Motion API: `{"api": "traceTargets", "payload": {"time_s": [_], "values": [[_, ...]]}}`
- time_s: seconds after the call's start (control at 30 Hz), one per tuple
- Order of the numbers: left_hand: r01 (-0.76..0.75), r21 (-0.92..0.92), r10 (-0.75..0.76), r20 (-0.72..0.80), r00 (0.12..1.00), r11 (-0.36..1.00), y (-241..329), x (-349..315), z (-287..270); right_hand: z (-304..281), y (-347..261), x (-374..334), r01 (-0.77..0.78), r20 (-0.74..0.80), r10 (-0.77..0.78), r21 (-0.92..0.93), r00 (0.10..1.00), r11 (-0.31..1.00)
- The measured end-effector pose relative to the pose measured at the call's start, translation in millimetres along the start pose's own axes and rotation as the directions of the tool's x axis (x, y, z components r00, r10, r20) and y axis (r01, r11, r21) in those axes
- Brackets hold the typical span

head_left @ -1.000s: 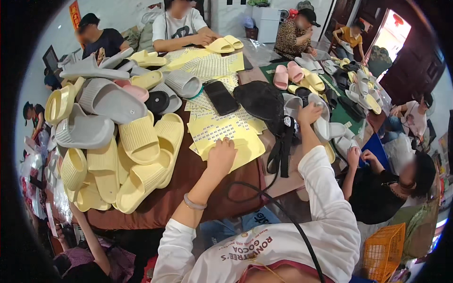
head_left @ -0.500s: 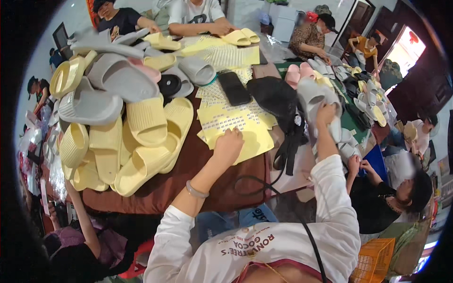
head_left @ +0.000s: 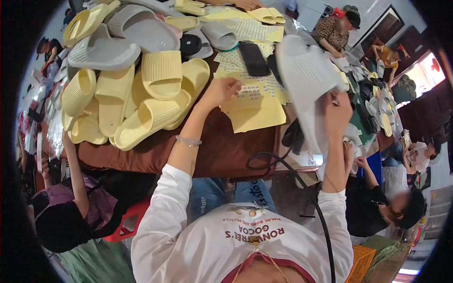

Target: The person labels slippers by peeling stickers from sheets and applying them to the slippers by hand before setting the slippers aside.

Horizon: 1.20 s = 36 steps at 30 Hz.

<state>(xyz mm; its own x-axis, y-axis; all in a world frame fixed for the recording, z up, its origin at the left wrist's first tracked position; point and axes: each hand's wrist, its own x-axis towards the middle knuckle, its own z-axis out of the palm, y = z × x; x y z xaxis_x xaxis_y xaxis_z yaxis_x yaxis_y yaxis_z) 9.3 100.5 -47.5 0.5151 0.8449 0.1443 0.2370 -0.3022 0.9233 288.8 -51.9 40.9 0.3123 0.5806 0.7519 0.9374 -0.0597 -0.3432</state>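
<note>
My right hand [head_left: 339,113] grips a pale grey slide slipper [head_left: 306,70] with a ribbed strap, held raised over the right side of the table; motion blurs part of it. My left hand [head_left: 222,93] is at the left edge of the yellow sticker sheets [head_left: 257,113], its fingers curled together. Whatever may be between its fingertips is too small to make out. Left of that hand rises a pile of slides, with a yellow slide [head_left: 148,122] in front and a grey slide [head_left: 106,52] behind it.
A black phone [head_left: 254,60] lies on the sheets. A black cable [head_left: 302,181] loops past the edge of the brown-covered table [head_left: 207,160]. People work on both sides, one in black [head_left: 377,203] close at right. More slippers [head_left: 377,101] cover the green table beyond.
The slide in my right hand is lifted and turned, its ribbed strap facing me. My left hand has moved from the middle of the sheets to their left edge. The view tilts lower.
</note>
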Motion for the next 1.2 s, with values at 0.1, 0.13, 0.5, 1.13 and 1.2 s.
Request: {"api": "traceTargets", "payload": {"time_s": [0.1, 0.13, 0.5, 1.13, 1.2], "values": [[0.041, -0.220, -0.068, -0.114, 0.991, 0.975, 7, -1, -18, 32, -54, -29, 0.007, 0.084, -0.015, 0.089, 0.996, 0.996], [0.019, -0.290, -0.092, -0.239, 0.967, 0.957, 13, -4, -26, 37, -74, -34, 0.042, 0.089, -0.054, 0.121, 0.995, 0.992], [0.060, 0.160, -0.001, -0.346, 0.938, 0.985, 11, -5, -38, 57, -93, -53, -0.079, 0.538, -0.078, 0.264, 0.839, 0.961], [-0.258, 0.308, 0.168, 0.289, 0.943, 0.916, 21, -18, -32, 77, -33, -29, 0.032, 0.771, 0.069, -0.115, 0.633, 0.993], [-0.151, 0.268, 0.061, 0.319, 0.946, 0.951, 23, -16, -32, 82, -31, -26, 0.096, 0.713, 0.028, -0.133, 0.700, 0.987]]}}
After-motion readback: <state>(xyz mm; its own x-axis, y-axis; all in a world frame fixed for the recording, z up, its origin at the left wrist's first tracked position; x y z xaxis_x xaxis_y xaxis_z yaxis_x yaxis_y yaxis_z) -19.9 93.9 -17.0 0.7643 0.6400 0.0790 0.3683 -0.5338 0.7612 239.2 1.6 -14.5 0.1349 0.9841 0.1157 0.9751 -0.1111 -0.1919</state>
